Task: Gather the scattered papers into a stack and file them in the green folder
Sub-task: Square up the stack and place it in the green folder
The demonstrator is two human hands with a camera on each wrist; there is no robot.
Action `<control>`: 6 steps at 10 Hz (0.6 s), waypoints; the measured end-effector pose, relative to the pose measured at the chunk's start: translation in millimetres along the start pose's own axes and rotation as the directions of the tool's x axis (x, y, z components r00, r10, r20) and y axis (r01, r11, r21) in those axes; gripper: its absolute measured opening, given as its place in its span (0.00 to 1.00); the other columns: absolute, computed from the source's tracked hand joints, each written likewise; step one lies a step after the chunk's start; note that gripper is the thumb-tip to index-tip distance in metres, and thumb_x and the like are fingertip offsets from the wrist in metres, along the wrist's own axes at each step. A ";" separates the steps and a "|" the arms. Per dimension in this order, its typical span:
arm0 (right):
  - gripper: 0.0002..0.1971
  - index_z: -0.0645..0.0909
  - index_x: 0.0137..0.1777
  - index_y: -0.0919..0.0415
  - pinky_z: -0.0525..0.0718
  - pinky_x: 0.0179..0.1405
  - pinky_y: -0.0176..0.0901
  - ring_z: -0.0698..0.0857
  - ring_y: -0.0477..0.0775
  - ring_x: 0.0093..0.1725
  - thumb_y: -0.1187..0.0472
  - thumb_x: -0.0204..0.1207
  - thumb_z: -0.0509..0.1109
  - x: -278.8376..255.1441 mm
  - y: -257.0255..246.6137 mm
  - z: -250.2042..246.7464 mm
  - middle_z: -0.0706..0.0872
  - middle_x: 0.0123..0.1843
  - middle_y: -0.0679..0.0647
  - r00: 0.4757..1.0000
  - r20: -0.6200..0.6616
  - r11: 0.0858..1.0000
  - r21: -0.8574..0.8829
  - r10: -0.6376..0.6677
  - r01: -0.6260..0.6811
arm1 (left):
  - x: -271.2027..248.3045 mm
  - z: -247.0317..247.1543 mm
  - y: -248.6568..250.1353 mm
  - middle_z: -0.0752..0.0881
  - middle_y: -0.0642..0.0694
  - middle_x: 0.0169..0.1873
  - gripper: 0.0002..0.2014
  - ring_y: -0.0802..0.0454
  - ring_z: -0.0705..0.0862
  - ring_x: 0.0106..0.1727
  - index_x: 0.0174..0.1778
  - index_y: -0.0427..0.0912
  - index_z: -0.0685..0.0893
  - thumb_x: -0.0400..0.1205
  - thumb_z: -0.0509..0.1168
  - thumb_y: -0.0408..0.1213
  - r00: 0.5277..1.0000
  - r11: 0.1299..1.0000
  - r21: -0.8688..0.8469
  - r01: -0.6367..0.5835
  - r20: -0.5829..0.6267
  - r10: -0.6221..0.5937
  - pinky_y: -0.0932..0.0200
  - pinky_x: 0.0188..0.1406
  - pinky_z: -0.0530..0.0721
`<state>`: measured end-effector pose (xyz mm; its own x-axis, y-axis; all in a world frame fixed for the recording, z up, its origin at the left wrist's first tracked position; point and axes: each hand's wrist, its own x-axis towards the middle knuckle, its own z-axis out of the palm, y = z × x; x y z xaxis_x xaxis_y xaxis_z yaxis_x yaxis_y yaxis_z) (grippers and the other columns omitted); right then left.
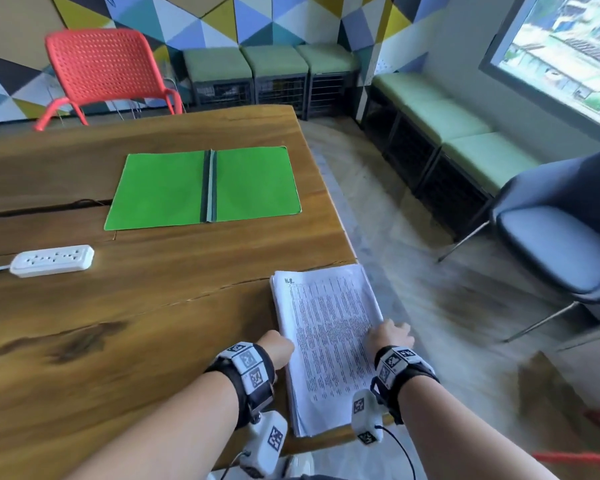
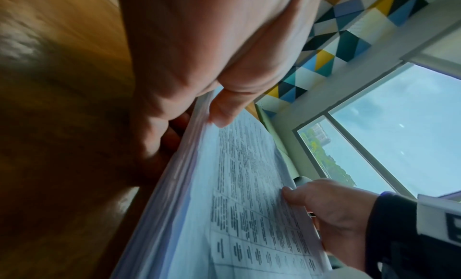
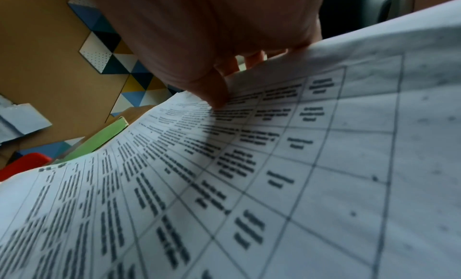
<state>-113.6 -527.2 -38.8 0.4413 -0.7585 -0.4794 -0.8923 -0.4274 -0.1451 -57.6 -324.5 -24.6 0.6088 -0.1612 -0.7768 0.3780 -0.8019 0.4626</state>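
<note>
A thick stack of printed white papers (image 1: 326, 341) sits at the near right corner of the wooden table (image 1: 153, 306), partly over the edge. My left hand (image 1: 278, 348) grips its left long edge, thumb on top (image 2: 222, 113) and fingers underneath. My right hand (image 1: 390, 336) grips the right edge, thumb (image 3: 214, 94) pressed on the top sheet and fingers below. The stack (image 2: 244, 204) bows a little between the hands. An open green folder (image 1: 203, 187) with a dark spine lies flat farther back on the table.
A white power strip (image 1: 52, 259) lies at the left of the table. A red chair (image 1: 108, 74) stands beyond the far edge. A dark chair (image 1: 561, 244) and green-cushioned benches (image 1: 465, 133) fill the floor to the right.
</note>
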 end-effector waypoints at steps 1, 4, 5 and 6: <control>0.19 0.72 0.70 0.62 0.72 0.68 0.57 0.71 0.65 0.68 0.59 0.80 0.59 -7.1 -7.4 2.8 0.69 0.69 0.61 1.000 0.011 1.000 -0.010 0.005 -0.005 | -0.3 6.8 -2.4 0.82 0.34 0.65 0.23 0.42 0.82 0.55 0.74 0.33 0.71 0.81 0.58 0.31 0.999 1.000 -0.007 0.027 -0.036 -0.027 0.49 0.54 0.84; 0.06 0.76 0.54 0.59 0.82 0.59 0.47 0.81 0.57 0.51 0.65 0.79 0.62 -42.2 -77.0 19.0 0.80 0.46 0.55 0.930 0.242 0.945 0.243 -0.277 0.219 | -18.0 -43.4 -34.9 0.81 0.37 0.52 0.11 0.45 0.79 0.39 0.62 0.31 0.75 0.85 0.57 0.28 0.992 0.898 0.440 -0.031 -0.098 0.082 0.60 0.32 0.82; 0.03 0.76 0.51 0.60 0.79 0.50 0.45 0.76 0.53 0.47 0.64 0.80 0.63 -62.4 -112.7 17.3 0.76 0.44 0.52 0.879 0.181 0.851 0.397 -0.441 0.344 | -37.9 -92.3 -44.9 0.81 0.36 0.49 0.22 0.49 0.72 0.32 0.74 0.35 0.61 0.84 0.54 0.26 0.892 0.762 -0.639 -0.107 -0.400 -0.210 0.59 0.27 0.72; 0.05 0.70 0.53 0.61 0.77 0.30 0.43 0.76 0.52 0.34 0.65 0.80 0.61 -96.9 -156.0 4.7 0.76 0.39 0.53 0.813 -0.007 0.634 0.622 -0.582 0.459 | -30.2 -140.6 -60.3 0.83 0.35 0.58 0.22 0.41 0.79 0.43 0.76 0.39 0.61 0.84 0.54 0.27 0.806 0.885 -0.354 -0.303 -0.591 0.040 0.55 0.40 0.76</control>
<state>-17.5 -384.7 26.2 0.8788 -0.3713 -0.2997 -0.4223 -0.3131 -0.8507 -0.7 -190.3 31.1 0.9178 0.1776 -0.3550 0.3964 -0.4574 0.7960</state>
